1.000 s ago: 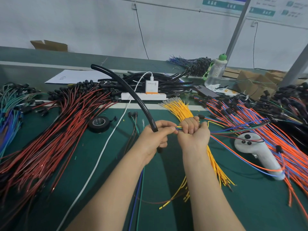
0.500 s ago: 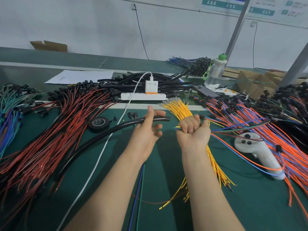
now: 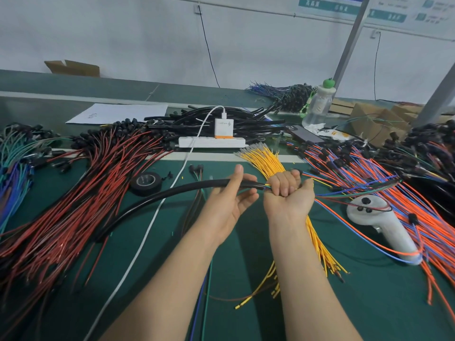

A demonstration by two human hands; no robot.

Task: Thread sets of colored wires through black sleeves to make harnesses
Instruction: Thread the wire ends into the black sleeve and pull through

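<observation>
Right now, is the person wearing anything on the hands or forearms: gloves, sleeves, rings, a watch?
Nothing shows. The left hand and the right hand are bare, with no gloves and no rings visible. Both forearms are uncovered down to the frame's bottom edge: no sleeves, watch, wrist strap or markings.

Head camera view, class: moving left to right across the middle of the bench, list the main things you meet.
red wire pile → black tape roll → black sleeve → left hand → right hand → white controller
</observation>
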